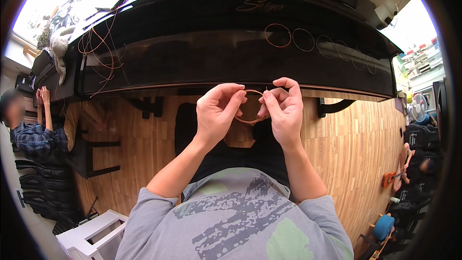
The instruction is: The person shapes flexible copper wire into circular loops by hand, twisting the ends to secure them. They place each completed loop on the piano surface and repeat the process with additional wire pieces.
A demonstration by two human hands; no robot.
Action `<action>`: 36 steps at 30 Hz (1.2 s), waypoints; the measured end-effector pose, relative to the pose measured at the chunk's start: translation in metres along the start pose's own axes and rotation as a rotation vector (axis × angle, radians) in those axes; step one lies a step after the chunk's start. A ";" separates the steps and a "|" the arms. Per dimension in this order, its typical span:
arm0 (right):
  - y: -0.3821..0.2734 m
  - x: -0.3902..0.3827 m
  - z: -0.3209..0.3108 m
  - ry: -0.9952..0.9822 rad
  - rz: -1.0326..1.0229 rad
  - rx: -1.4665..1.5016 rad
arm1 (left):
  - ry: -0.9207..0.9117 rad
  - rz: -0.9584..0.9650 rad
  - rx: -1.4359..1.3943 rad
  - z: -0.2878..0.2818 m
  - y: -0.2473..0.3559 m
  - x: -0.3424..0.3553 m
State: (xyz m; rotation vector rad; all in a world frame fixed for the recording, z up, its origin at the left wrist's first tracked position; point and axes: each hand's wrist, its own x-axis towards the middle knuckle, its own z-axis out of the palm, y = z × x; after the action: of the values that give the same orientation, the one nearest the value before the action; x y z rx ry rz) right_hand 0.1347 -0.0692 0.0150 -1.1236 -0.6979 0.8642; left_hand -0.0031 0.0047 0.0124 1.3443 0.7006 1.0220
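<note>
My left hand (217, 111) and my right hand (286, 114) hold a coiled copper-coloured string (249, 122), probably an instrument string, between them in front of the black piano's edge. The left thumb and fingers pinch the loop's left side. On its right side, my right thumb and index finger pinch it where a short string end sticks up. On the glossy black piano lid (192, 58) lies a copper-coloured coil (277, 47), with several thin silvery coils (303, 29) in a row to its right. Loose uncoiled strings (113, 62) spread over the lid's left end.
At left a person (33, 132) in a plaid shirt sits by a black stool (91, 159). Black instrument cases (43, 188) lie below. A white stand (91, 233) is at lower left. To the right, another person holds a small orange guitar-like instrument (388, 179); a fan (418, 106) stands beyond.
</note>
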 end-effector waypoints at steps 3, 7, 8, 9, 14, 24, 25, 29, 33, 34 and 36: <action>-0.003 -0.001 0.000 0.020 -0.010 -0.095 | 0.007 0.245 0.226 -0.001 -0.005 0.000; -0.006 -0.004 0.001 0.056 -0.049 -0.326 | -0.069 0.648 0.557 -0.008 -0.004 0.007; -0.006 -0.004 0.000 0.026 -0.094 -0.391 | -0.081 0.681 0.582 -0.009 -0.004 0.009; -0.004 -0.003 -0.002 -0.004 -0.139 -0.455 | -0.091 0.714 0.607 -0.010 -0.004 0.011; -0.006 -0.002 -0.006 -0.088 -0.059 -0.376 | -0.139 0.768 0.660 -0.013 -0.001 0.012; -0.007 -0.002 -0.003 -0.098 0.046 -0.165 | -0.200 -0.064 0.036 -0.009 0.005 0.006; -0.007 -0.001 -0.002 -0.093 0.033 -0.176 | -0.244 -0.122 -0.057 -0.010 0.001 0.009; -0.006 0.004 0.002 -0.109 0.024 -0.198 | -0.290 -0.276 -0.351 -0.009 -0.012 0.011; -0.002 0.009 -0.001 -0.135 -0.049 -0.264 | -0.157 -0.322 -0.587 -0.002 -0.019 0.012; 0.001 0.007 -0.003 -0.125 -0.226 -0.421 | -0.123 -0.334 -0.631 0.000 -0.018 0.011; 0.003 0.005 -0.007 -0.167 -0.503 -0.651 | -0.100 -0.373 -0.709 0.000 -0.015 0.009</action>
State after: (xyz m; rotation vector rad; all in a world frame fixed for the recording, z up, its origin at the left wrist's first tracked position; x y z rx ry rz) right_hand 0.1426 -0.0678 0.0101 -1.3606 -1.3947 0.2950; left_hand 0.0035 0.0143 -0.0010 0.6123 0.4249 0.7832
